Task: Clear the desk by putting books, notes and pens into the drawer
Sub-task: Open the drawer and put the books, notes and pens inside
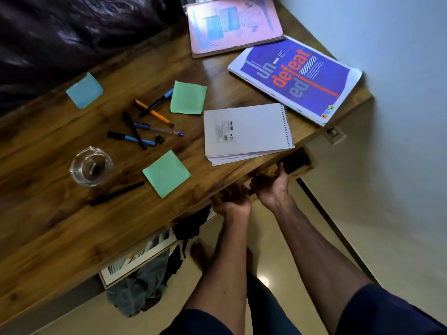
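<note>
One brown wooden desk [72, 228] carries three books: a pink-covered book [233, 25], a blue-and-orange paperback [296, 77] and a grey spiral notebook [246, 132]. Three square sticky notes lie there, two green [166, 174] and one blue [84, 90], plus six loose pens [131, 137]. Under the front edge, the left hand [232, 200] curls onto the dark drawer [296, 163]. The right hand [271, 186] has its fingers hidden, so its grip cannot be told.

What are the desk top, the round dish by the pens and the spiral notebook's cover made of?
The desk top looks like wood or wood-look laminate, semi-gloss: grain streaks, soft reflections; can't tell which. The round dish is probably clear glass: see-through, thick rim, bright highlights. The spiral notebook has a matte grey card cover, no glare, on a wire coil, likely metal.
</note>
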